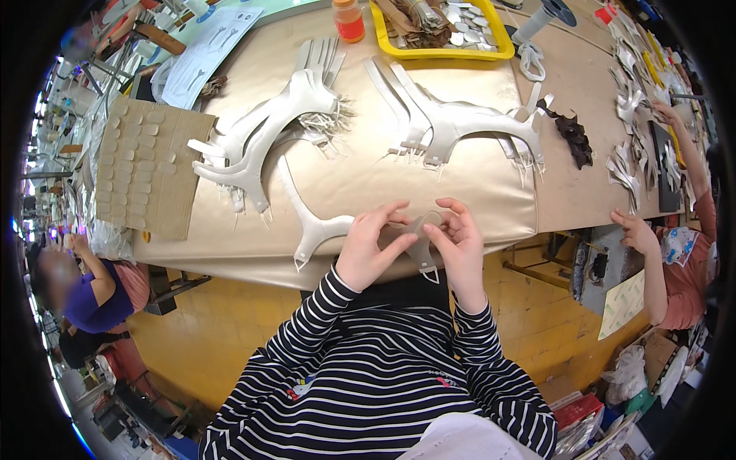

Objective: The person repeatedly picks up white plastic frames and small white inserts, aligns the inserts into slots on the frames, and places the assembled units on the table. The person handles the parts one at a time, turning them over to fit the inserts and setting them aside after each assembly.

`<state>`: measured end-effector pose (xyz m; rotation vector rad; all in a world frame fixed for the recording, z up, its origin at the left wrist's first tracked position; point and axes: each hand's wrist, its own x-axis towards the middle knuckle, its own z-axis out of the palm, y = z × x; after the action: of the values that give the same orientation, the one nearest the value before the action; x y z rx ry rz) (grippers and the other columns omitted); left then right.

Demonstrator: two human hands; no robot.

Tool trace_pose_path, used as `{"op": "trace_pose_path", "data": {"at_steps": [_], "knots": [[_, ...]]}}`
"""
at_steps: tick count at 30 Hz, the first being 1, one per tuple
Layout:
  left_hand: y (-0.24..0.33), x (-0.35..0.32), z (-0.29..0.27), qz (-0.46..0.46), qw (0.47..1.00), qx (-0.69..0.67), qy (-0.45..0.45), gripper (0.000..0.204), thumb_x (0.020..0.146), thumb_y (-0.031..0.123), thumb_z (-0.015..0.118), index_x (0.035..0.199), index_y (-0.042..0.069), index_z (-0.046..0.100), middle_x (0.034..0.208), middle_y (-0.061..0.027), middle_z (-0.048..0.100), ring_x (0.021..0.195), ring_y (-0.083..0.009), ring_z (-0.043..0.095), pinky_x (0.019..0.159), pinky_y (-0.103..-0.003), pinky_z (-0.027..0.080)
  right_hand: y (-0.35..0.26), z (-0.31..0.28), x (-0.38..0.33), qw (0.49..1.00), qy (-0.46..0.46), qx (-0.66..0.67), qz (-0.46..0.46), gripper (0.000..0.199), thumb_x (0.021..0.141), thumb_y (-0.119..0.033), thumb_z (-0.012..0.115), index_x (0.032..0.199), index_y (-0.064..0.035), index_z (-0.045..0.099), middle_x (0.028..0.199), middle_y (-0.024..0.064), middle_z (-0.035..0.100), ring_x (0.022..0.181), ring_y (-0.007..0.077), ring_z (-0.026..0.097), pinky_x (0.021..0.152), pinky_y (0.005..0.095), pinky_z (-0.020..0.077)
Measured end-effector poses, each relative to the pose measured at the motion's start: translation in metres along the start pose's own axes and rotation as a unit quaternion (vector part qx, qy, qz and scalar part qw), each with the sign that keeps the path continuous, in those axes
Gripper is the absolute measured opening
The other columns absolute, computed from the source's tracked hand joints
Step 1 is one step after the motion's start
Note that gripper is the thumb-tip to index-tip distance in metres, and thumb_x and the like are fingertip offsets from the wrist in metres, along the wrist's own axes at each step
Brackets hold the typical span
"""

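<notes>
A pale Y-shaped strap piece (318, 228), which looks like leather, lies at the table's front edge and runs under my left hand (373, 247). Between my hands, a grey end of a strap piece (420, 254) points down toward me, a white loop at its tip. The thumb and fingers of my left hand are closed against the grey end's left side. My right hand (461, 249) pinches its rounded upper part between thumb and index finger. Whether both parts belong to one piece is hidden by my left hand.
Similar strap pieces lie in a left pile (264, 126) and a right pile (468, 126). Cardboard (146, 172) with rows of small patches lies left. A yellow tray (452, 54), an orange bottle (349, 21) and dark scraps (571, 138) stand farther off. People work on both sides.
</notes>
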<state>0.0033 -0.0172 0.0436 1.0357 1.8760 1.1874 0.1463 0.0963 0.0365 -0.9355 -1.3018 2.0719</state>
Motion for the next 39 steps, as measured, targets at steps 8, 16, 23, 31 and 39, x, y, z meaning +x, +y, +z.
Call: {"op": "trace_pose_path", "data": {"at_steps": [8,16,23,31,39], "knots": [[0.042,0.007,-0.023,-0.039,0.99,-0.137,0.022,0.016,0.091,0.013,0.072,0.099,-0.001,0.075,0.085,-0.0046,0.07,0.076,-0.0126,0.059,0.069,-0.027,0.047,-0.029,0.02,-0.012,0.999,-0.025,0.045,-0.003,0.032,0.091,0.003,0.073,0.121,0.0038,0.063,0.101,0.0067,0.072,0.088,0.0104,0.066,0.078,0.0227,0.0537],[0.053,0.003,-0.033,-0.054,0.987,-0.147,0.042,0.016,0.091,0.013,0.074,0.095,-0.002,0.076,0.081,-0.0032,0.069,0.074,-0.0099,0.055,0.068,-0.025,0.044,-0.037,0.025,-0.018,1.0,-0.028,-0.011,-0.007,0.013,0.093,-0.006,0.074,0.1,0.0052,0.073,0.086,0.0058,0.073,0.072,0.0096,0.065,0.068,0.0225,0.0537],[0.055,0.009,-0.033,-0.03,0.99,-0.135,0.032,0.014,0.086,0.013,0.077,0.089,-0.001,0.076,0.08,-0.0064,0.07,0.08,-0.0158,0.06,0.077,-0.03,0.047,-0.041,0.026,-0.019,1.0,-0.014,-0.023,-0.005,0.01,0.092,-0.004,0.074,0.097,0.005,0.073,0.084,0.0052,0.072,0.072,0.0087,0.065,0.066,0.0219,0.0521],[0.051,0.01,-0.03,-0.064,0.984,-0.162,0.034,0.013,0.083,0.011,0.077,0.086,-0.002,0.075,0.08,-0.0067,0.07,0.083,-0.0165,0.062,0.08,-0.03,0.047,-0.039,0.027,-0.018,1.0,-0.003,-0.01,0.006,0.01,0.09,-0.002,0.076,0.097,0.0052,0.074,0.081,0.0043,0.072,0.07,0.0079,0.064,0.065,0.0207,0.0504],[0.049,0.01,-0.029,-0.065,0.981,-0.178,0.041,0.011,0.084,0.008,0.076,0.086,-0.003,0.074,0.083,-0.007,0.07,0.084,-0.0162,0.064,0.081,-0.029,0.048,-0.036,0.03,-0.017,1.0,0.008,-0.001,0.024,0.012,0.089,-0.003,0.077,0.099,0.0049,0.074,0.082,0.004,0.072,0.07,0.0068,0.063,0.064,0.0198,0.0495]]}}
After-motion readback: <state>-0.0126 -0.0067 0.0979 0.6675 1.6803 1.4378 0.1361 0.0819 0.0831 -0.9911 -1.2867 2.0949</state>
